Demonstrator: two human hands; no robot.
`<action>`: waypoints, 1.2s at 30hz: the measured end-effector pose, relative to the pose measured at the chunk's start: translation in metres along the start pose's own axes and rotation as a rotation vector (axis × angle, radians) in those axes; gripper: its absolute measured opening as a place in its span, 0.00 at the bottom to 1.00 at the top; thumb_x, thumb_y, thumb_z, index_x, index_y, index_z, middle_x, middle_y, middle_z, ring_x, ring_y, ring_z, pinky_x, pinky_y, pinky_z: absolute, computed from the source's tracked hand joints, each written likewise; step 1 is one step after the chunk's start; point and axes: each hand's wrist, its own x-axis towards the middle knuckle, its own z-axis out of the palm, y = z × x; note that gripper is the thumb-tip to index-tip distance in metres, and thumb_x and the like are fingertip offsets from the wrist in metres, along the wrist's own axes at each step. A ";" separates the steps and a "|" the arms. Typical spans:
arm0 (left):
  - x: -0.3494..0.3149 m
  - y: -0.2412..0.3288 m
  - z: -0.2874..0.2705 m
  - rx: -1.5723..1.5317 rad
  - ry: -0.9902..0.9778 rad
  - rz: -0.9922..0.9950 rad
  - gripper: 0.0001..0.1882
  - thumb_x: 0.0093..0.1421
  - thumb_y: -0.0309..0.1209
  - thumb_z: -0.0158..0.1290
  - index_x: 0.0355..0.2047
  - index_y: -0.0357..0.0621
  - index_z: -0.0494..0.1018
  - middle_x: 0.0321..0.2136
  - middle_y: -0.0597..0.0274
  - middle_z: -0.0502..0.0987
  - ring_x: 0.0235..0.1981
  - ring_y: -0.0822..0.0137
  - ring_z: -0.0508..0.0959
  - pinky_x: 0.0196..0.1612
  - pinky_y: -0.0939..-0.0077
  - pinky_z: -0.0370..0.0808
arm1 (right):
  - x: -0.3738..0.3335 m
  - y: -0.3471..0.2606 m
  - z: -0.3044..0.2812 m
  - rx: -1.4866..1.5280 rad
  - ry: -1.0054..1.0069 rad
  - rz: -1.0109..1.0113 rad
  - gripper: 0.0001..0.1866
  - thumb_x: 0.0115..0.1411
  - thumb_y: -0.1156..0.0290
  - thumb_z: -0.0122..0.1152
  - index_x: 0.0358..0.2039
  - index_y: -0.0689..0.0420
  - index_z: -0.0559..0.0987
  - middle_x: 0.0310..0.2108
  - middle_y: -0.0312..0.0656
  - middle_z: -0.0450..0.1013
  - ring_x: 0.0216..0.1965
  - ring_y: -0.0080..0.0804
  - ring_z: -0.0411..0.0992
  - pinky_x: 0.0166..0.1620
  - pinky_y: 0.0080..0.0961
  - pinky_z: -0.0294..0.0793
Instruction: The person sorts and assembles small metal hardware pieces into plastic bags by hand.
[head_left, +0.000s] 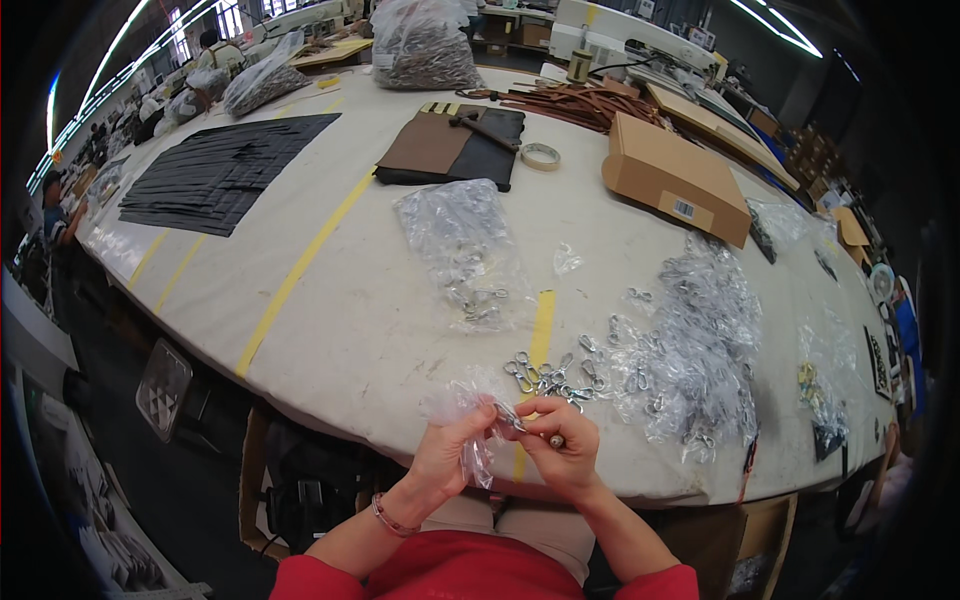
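Note:
Near the table's front edge my two hands meet. My left hand (pixel 447 453) is closed on a small clear plastic bag (pixel 478 462), crumpled between its fingers and hanging below them. A silver metal snap hook (pixel 510 417) sits between both hands, and my right hand (pixel 563 447) pinches its near end. From the right fist pokes a small round metal tip (pixel 557 440); the rest of that piece is hidden. Just beyond my fingers lies a loose pile of silver snap hooks (pixel 545 376). To the right spreads a big heap of hooks in clear little bags (pixel 705 340).
A larger clear bag (pixel 460 240) with some hooks lies ahead. Farther off are a hammer (pixel 485 130) on brown and black sheets, a tape roll (pixel 540 156), a cardboard box (pixel 675 180), black strips (pixel 225 165), brown straps (pixel 580 102) and a full plastic sack (pixel 425 50).

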 end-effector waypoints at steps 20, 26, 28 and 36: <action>0.001 -0.006 -0.007 0.306 -0.029 0.047 0.08 0.54 0.26 0.47 0.34 0.36 0.69 0.27 0.60 0.73 0.26 0.70 0.74 0.27 0.80 0.72 | 0.019 -0.003 0.010 0.460 -0.019 0.631 0.08 0.50 0.76 0.57 0.32 0.61 0.72 0.18 0.30 0.65 0.16 0.10 0.58 0.16 0.07 0.53; -0.004 0.000 -0.011 0.121 -0.044 -0.095 0.08 0.53 0.25 0.49 0.34 0.37 0.68 0.26 0.60 0.72 0.23 0.70 0.74 0.22 0.80 0.73 | 0.024 -0.014 0.007 0.485 -0.018 0.715 0.05 0.50 0.76 0.57 0.29 0.60 0.73 0.18 0.31 0.68 0.17 0.12 0.62 0.16 0.07 0.53; -0.002 0.001 -0.015 0.086 -0.030 -0.103 0.08 0.53 0.25 0.49 0.33 0.37 0.68 0.25 0.60 0.72 0.24 0.71 0.74 0.21 0.81 0.72 | 0.022 -0.012 0.007 0.488 -0.037 0.709 0.06 0.51 0.77 0.56 0.31 0.62 0.73 0.21 0.34 0.69 0.21 0.14 0.64 0.22 0.10 0.60; -0.011 0.008 -0.020 0.166 -0.219 -0.212 0.07 0.51 0.28 0.49 0.31 0.38 0.68 0.18 0.66 0.69 0.19 0.77 0.69 0.18 0.88 0.64 | 0.038 0.001 -0.032 0.667 -0.445 0.796 0.20 0.59 0.62 0.39 0.47 0.61 0.66 0.18 0.33 0.64 0.16 0.15 0.56 0.18 0.10 0.54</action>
